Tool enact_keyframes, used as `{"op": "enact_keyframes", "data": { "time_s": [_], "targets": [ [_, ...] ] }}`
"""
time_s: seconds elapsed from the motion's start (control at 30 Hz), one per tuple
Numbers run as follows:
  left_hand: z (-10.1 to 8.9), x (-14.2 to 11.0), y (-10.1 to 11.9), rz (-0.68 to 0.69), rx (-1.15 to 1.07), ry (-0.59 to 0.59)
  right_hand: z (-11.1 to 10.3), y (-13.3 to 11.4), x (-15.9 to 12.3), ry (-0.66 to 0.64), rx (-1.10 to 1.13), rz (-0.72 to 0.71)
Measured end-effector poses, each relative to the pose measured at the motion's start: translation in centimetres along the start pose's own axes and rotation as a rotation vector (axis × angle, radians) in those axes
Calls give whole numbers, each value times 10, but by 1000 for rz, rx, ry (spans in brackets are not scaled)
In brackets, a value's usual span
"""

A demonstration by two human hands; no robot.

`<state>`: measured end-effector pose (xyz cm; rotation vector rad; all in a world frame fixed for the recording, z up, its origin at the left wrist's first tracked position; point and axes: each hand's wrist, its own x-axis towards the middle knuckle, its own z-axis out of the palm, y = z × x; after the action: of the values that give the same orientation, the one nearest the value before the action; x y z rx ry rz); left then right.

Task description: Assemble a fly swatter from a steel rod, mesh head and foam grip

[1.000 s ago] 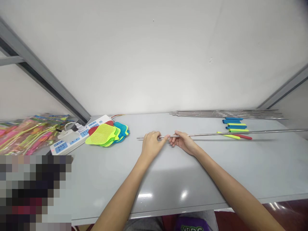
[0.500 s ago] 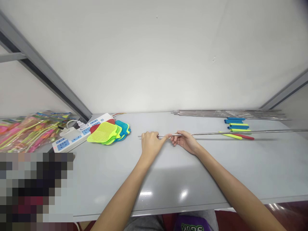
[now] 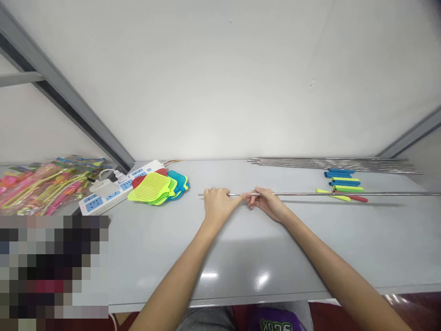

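Grey table (image 3: 155, 257), paddles (image 3: 153, 187) by power strip (image 3: 113, 195), tubes (image 3: 346, 183) near rod (image 3: 299, 194), left fingers (image 3: 216, 191) gripping it, right fingers (image 3: 254, 200) too

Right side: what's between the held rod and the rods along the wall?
A group of blue and yellow-green tubes lies between the held rod and the rods along the wall, as the head view shows.

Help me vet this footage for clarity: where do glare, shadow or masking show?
Head view: bright glare spots on the table, toward its near edge; head view: a thin shadow below the rod; head view: coarse pixel blocks hide the lower-left corner.
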<state>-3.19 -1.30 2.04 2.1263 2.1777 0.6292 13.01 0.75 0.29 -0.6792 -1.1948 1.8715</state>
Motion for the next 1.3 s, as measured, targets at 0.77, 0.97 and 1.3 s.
{"op": "enact_keyframes", "data": {
  "time_s": [0.77, 0.97, 1.3],
  "targets": [
    [0, -5, 7, 64, -50, 76, -2, -1, 0, 27, 46, 4],
    [1, -6, 7, 89, -51, 85, -2, -1, 0, 34, 42, 7],
    [1, -6, 6, 125, -62, 81, -2, 1, 1, 39, 39, 7]
  ]
}}
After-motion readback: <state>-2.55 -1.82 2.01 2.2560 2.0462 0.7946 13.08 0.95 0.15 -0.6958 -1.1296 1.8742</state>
